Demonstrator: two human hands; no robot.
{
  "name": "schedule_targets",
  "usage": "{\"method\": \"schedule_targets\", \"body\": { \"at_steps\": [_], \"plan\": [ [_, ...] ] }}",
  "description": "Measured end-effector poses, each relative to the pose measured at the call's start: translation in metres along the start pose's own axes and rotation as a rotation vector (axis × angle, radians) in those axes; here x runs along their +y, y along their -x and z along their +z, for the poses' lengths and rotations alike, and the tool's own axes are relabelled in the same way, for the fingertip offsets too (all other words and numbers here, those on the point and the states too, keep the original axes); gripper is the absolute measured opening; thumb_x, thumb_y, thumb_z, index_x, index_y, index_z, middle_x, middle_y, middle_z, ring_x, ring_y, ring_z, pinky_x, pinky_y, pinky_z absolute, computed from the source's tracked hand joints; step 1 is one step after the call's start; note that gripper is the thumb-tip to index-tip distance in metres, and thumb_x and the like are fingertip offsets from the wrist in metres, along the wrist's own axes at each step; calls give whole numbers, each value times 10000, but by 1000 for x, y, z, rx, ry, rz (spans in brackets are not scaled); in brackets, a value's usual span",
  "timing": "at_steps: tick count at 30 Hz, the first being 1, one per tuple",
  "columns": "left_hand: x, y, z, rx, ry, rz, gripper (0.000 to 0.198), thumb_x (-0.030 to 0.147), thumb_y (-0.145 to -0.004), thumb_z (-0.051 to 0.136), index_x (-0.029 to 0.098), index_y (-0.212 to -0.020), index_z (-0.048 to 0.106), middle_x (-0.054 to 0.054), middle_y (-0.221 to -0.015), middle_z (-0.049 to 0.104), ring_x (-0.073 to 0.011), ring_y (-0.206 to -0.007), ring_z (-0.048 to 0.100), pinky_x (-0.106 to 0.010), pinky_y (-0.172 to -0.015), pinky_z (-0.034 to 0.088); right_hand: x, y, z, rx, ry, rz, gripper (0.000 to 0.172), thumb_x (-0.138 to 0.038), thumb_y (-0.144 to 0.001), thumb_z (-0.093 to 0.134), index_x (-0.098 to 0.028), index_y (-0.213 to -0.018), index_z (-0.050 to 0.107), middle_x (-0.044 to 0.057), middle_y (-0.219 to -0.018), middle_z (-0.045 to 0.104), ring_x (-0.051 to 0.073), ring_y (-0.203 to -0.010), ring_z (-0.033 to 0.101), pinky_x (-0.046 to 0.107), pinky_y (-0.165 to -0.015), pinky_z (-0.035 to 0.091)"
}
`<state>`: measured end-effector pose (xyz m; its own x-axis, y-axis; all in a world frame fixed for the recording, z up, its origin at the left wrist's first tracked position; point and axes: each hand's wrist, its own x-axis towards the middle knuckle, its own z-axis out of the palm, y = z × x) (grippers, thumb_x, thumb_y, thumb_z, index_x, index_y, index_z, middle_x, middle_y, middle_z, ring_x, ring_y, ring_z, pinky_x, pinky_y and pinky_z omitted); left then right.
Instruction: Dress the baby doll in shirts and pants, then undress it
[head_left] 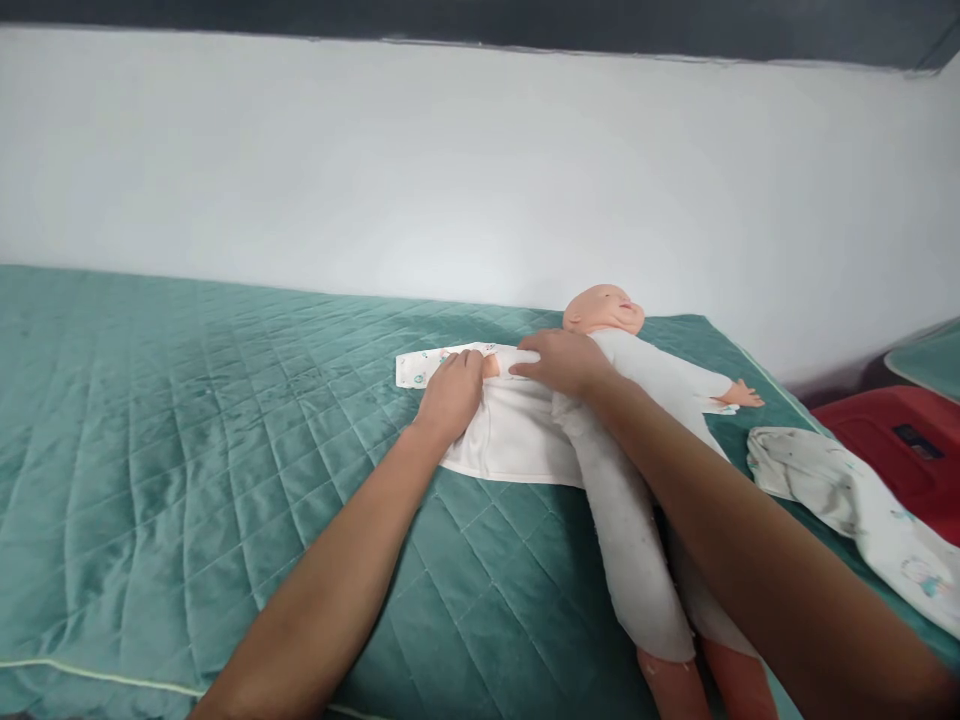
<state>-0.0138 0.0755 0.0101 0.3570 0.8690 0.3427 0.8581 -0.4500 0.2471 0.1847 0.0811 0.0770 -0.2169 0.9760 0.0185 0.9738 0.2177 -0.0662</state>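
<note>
A baby doll (660, 400) lies on its back on the green quilted bed cover (187, 420), head to the far side, legs toward me. A white printed baby garment (510, 430) is spread under its left side. My left hand (454, 392) is closed on the garment's sleeve (424, 367), where the doll's small hand (491, 367) shows. My right hand (564, 362) grips the doll's arm inside that sleeve. The doll's other arm (731, 395) stretches out to the right.
A second printed cloth (847, 500) lies crumpled at the bed's right edge. Beyond it sits a red object (892, 440) beside the bed. A white wall (480, 170) runs behind the bed.
</note>
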Motion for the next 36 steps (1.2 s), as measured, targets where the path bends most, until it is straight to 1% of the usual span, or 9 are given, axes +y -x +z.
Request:
{"method": "schedule_targets", "body": {
  "at_steps": [6, 11, 16, 20, 23, 26, 31, 34, 36],
  "plan": [
    [0, 0, 5, 39, 179, 61, 189, 125, -992, 372, 215, -949, 532, -88, -988, 664, -245, -941, 600, -347, -815, 434, -2, 0, 0, 17, -4, 5, 426, -548, -922, 571, -270, -1217, 704, 72, -1298, 696, 287, -1141, 623, 389, -913, 470],
    [5, -2, 3, 123, 440, 2, 141, 153, -975, 429, 222, -883, 512, -42, -888, 656, -197, -849, 589, -306, -750, 416, -5, 0, 2, 30, -18, -1, 424, -549, -925, 561, -265, -1207, 700, 78, -1276, 701, 288, -1116, 624, 387, -890, 462],
    [17, -2, 3, 47, 615, 69, 136, 148, -961, 453, 219, -882, 537, -13, -865, 655, -163, -803, 580, -280, -741, 421, -11, 0, 6, 16, -32, -44, 334, -507, -935, 521, -293, -1089, 726, 63, -1183, 717, 289, -1063, 633, 368, -819, 449],
    [20, -2, 3, 69, 738, 83, 131, 161, -967, 460, 213, -917, 569, -11, -889, 671, -152, -816, 594, -266, -757, 444, -14, -1, 9, 18, -1, -52, 295, -467, -934, 511, -271, -1021, 714, 80, -1126, 716, 292, -1024, 635, 363, -801, 443],
    [15, -2, 3, 81, 747, 86, 134, 179, -980, 457, 216, -962, 584, -15, -916, 681, -156, -844, 609, -266, -781, 458, -15, 0, 7, 37, -1, -88, 296, -439, -943, 512, -254, -1065, 709, 91, -1144, 717, 291, -1039, 639, 377, -844, 451],
    [8, 1, 3, 130, 575, -46, 145, 207, -999, 444, 219, -1022, 587, -40, -966, 695, -191, -904, 631, -297, -803, 457, -5, 6, -5, 117, -123, -98, 344, -439, -948, 529, -251, -1186, 691, 77, -1262, 704, 283, -1126, 635, 386, -925, 463],
    [5, 7, 2, 138, 246, -240, 180, 315, -1000, 502, 222, -1122, 597, -99, -1151, 686, -266, -1058, 632, -345, -791, 463, 52, 43, -22, 466, -314, 150, 329, -405, -938, 520, -238, -1153, 705, 88, -1238, 721, 274, -1099, 657, 402, -985, 475],
    [7, 6, 4, 110, 214, -223, 222, 370, -977, 561, 221, -1136, 602, -97, -1151, 669, -267, -1090, 614, -347, -802, 469, 95, 76, -7, 665, -373, 512, 318, -352, -916, 494, -212, -1106, 707, 153, -1123, 743, 298, -1036, 671, 409, -929, 493],
    [7, 6, 5, 112, 261, -192, 247, 387, -959, 598, 216, -1137, 597, -81, -1119, 659, -242, -1048, 612, -337, -813, 464, 116, 94, 11, 671, -424, 708, 302, -344, -899, 496, -196, -1074, 693, 178, -1047, 745, 300, -981, 681, 395, -874, 499]
  ]
}}
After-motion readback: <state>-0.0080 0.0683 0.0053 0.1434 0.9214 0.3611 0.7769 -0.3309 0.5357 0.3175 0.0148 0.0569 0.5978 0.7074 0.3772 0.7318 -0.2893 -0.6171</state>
